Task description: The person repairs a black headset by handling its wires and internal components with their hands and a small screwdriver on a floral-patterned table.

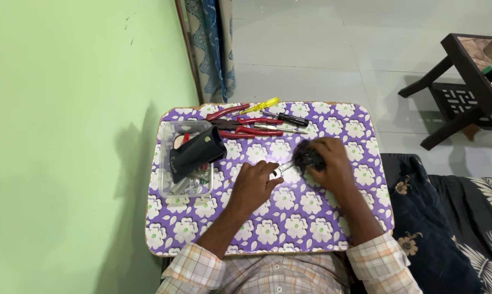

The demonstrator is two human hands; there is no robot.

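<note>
Near the middle of the desk [311, 228] – a small one under a purple cloth with white flowers – the person's two hands meet over the work. The right hand [333, 163] is closed around a dark, roundish object [307, 155], holding it just off the cloth; what it is cannot be made out. The left hand [254, 182] pinches a slim silvery tool [283, 167], whose long axis runs from the left grip up and to the right, its far end touching or just short of the dark object. So the object lies to the right of the tool's tip, slightly toward the far edge.

Along the far edge lie red-handled pliers [246, 126], a yellow-handled screwdriver [261, 106] and a black-handled one [289, 119]. At the left edge stands a clear plastic box [172, 188] of small parts, a black pouch [194, 152] resting across it – nearer the left hand.
</note>
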